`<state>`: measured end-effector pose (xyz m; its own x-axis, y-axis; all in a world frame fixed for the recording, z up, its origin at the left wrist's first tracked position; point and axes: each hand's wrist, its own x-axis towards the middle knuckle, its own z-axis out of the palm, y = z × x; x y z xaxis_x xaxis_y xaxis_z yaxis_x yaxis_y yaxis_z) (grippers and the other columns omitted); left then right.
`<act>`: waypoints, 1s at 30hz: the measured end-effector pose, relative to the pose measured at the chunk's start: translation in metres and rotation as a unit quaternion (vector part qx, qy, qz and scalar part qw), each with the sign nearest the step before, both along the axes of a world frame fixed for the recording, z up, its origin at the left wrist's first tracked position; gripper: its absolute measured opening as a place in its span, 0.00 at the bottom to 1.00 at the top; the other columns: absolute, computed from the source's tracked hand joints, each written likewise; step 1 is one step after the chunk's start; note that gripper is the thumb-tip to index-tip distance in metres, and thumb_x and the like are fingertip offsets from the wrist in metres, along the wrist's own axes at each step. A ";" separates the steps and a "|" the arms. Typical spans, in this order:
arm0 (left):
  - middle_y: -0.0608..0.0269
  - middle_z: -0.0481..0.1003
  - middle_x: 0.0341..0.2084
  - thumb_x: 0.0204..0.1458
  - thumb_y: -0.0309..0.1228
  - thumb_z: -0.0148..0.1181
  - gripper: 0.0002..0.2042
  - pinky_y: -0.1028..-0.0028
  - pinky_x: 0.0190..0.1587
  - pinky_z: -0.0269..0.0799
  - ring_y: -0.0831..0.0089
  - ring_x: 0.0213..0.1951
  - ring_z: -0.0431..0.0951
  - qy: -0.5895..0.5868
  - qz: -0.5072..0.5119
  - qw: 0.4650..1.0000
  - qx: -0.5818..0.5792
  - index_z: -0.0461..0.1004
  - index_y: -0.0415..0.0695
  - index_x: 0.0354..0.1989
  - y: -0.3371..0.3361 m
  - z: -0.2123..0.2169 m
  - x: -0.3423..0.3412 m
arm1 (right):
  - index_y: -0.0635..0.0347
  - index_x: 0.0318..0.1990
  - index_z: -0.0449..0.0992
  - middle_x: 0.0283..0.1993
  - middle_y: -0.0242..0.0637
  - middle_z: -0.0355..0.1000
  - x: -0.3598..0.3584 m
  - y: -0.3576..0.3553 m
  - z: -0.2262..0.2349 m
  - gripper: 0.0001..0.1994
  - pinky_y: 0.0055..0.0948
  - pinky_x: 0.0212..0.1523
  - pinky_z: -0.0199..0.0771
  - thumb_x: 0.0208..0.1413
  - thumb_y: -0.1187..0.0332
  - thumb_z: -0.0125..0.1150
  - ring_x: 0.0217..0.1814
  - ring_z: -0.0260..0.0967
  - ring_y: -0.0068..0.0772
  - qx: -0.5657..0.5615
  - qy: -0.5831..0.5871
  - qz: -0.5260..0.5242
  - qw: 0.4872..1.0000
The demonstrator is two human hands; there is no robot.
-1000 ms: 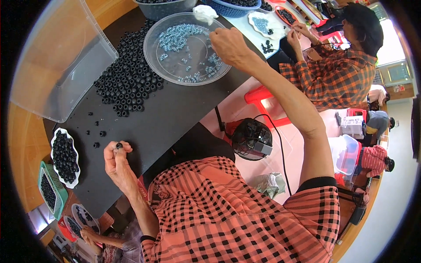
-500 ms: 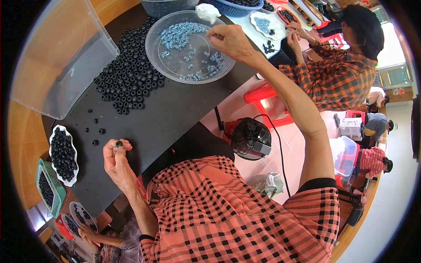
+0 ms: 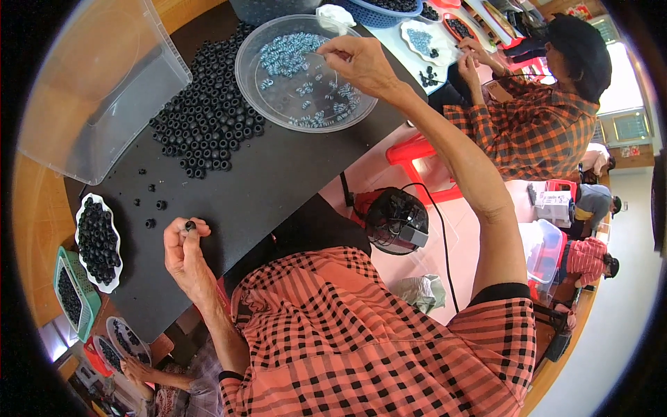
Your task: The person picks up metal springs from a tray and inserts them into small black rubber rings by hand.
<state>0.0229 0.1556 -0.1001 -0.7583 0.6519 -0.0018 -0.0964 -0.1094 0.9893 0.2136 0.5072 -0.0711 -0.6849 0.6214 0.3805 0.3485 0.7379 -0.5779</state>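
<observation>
My left hand (image 3: 186,258) is closed over the near edge of the dark table, pinching a small hollow black piece (image 3: 190,226) between thumb and fingers. My right hand (image 3: 361,66) reaches over the rim of a round clear plastic tub (image 3: 253,108). Its fingers are pinched together on a thin slender tool (image 3: 313,54), too fine to tell its kind. In the tub, small blue spring-like coils (image 3: 285,54) lie heaped at the far left and scattered elsewhere. Beside the tub spreads a big heap of hollow black pieces (image 3: 208,104), and several loose ones (image 3: 161,205) lie nearer my left hand.
A white scalloped dish (image 3: 117,267) of black pieces and a green basket (image 3: 87,299) are at the left. A clear plastic bin (image 3: 90,90) leans at the far left. A co-worker in a checked shirt (image 3: 535,132) sits at the right; another person's hand (image 3: 139,368) shows lower left.
My right hand has shifted slightly left and down over the tub, and the thin tool now shows at its fingertips. The left hand has stayed nearly still with its black piece.
</observation>
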 end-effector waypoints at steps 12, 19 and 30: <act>0.62 0.74 0.30 0.57 0.24 0.52 0.04 0.76 0.42 0.68 0.77 0.33 0.72 0.010 -0.012 1.000 0.008 0.71 0.39 0.39 0.001 -0.003 -0.002 | 0.61 0.36 0.80 0.26 0.35 0.72 0.000 -0.003 -0.009 0.09 0.25 0.33 0.72 0.46 0.74 0.60 0.28 0.70 0.26 0.091 -0.048 0.115 0.988; 0.59 0.74 0.30 0.55 0.21 0.51 0.07 0.75 0.43 0.69 0.76 0.34 0.73 -0.028 0.004 1.000 -0.001 0.70 0.37 0.41 -0.003 -0.001 -0.002 | 0.62 0.36 0.79 0.30 0.33 0.76 -0.031 -0.059 0.022 0.07 0.24 0.36 0.72 0.48 0.74 0.63 0.30 0.70 0.21 -0.081 0.057 0.063 0.993; 0.64 0.74 0.29 0.57 0.19 0.48 0.06 0.78 0.43 0.72 0.79 0.34 0.76 -0.066 -0.001 0.998 0.017 0.70 0.35 0.41 -0.004 0.009 0.002 | 0.64 0.38 0.79 0.37 0.38 0.76 -0.114 -0.198 0.002 0.07 0.21 0.35 0.74 0.50 0.80 0.61 0.34 0.74 0.23 -0.280 0.136 0.302 0.901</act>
